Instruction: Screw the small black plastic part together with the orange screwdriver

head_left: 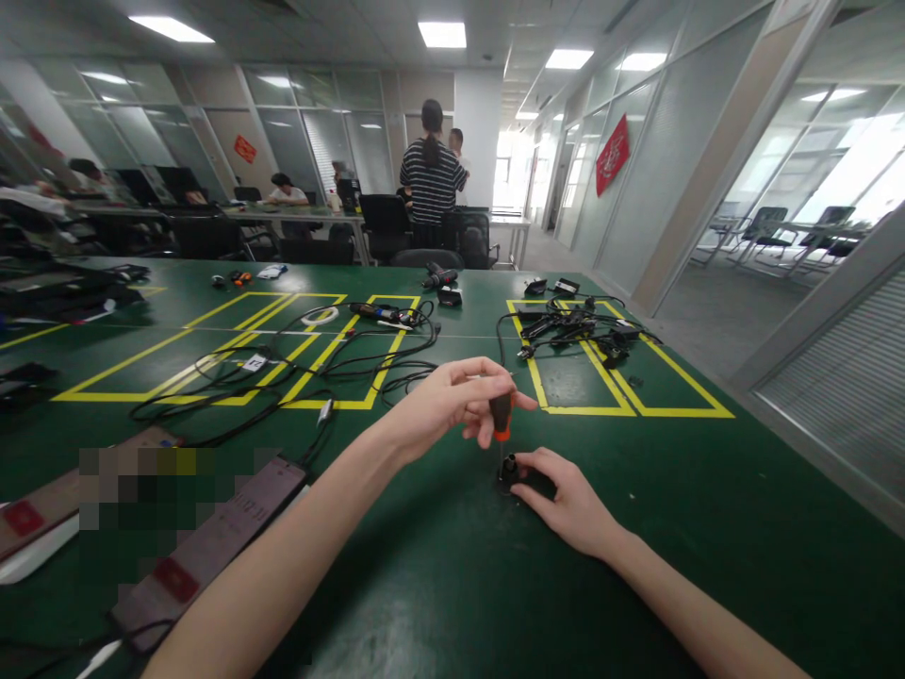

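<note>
My left hand (pixel 470 396) grips a screwdriver (pixel 501 415) with a black and orange handle. Its thin shaft points straight down, and the tip meets a small black part (pixel 506 471) on the green tabletop. What the tip sits in is too small to make out. From the right side, my right hand (pixel 555 495) pinches that black part between thumb and fingers, holding it against the table. A short round stub stands up from the part beside the shaft.
Black cables (pixel 339 363) sprawl over yellow tape outlines at left. A heap of black parts and leads (pixel 566 325) lies at right. Farther back is a power drill (pixel 439 275). Two phones, one of them here (pixel 212 547), lie at front left. People (pixel 431 174) are beyond the table.
</note>
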The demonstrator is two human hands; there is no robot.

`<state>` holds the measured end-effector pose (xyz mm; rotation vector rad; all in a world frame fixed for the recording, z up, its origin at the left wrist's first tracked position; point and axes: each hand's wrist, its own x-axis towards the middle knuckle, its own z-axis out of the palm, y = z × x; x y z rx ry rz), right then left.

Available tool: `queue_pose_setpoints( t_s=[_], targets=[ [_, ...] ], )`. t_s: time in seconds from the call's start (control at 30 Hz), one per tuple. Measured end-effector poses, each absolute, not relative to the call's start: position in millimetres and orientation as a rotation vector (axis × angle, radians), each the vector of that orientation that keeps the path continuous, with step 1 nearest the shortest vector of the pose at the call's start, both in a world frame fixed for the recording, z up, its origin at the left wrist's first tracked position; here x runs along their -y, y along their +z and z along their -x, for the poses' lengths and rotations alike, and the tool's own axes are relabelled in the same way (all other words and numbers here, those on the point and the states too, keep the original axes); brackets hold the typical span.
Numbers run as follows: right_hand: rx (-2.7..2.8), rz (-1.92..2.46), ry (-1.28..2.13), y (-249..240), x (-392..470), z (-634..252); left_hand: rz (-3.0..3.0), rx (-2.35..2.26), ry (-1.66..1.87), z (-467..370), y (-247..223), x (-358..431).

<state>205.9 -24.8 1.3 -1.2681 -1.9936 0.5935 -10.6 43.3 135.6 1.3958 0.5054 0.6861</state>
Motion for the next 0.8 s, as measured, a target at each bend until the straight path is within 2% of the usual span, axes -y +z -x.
queue_pose_setpoints(
  t_s=[0.13, 0.8],
  targets=[
    [1.995, 1.285, 0.615, 4.0, 25.3, -205.8, -1.242, -0.459, 0.669, 9.8, 130.3, -51.3],
    [2.024, 1.218, 0.673, -2.3, 24.1, -210.6, -1.274, -0.549, 0.707, 12.8, 132.4, -48.8]
  ],
)
